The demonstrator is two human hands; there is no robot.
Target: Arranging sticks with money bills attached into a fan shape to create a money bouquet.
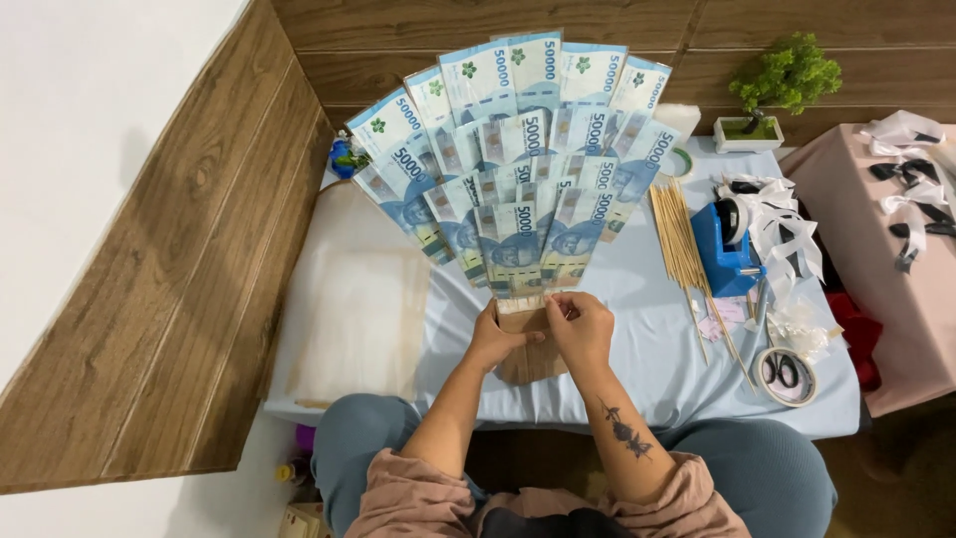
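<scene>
Both hands grip one bundle of wooden sticks (526, 349) near the middle of the blue counter (637, 349): left hand (498, 339) wraps the handle, right hand (581, 324) pinches at the top. The fan of blue banknotes (518, 159) rises far from them. Loosen either grip and I'd guess the sticks splay and the fan goes lopsided.

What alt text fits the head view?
Both hands, left hand and right hand, hold a fan of blue banknotes by its wooden stick handle above a light-blue-covered table. Bamboo skewers and a blue tape dispenser lie right.
</scene>
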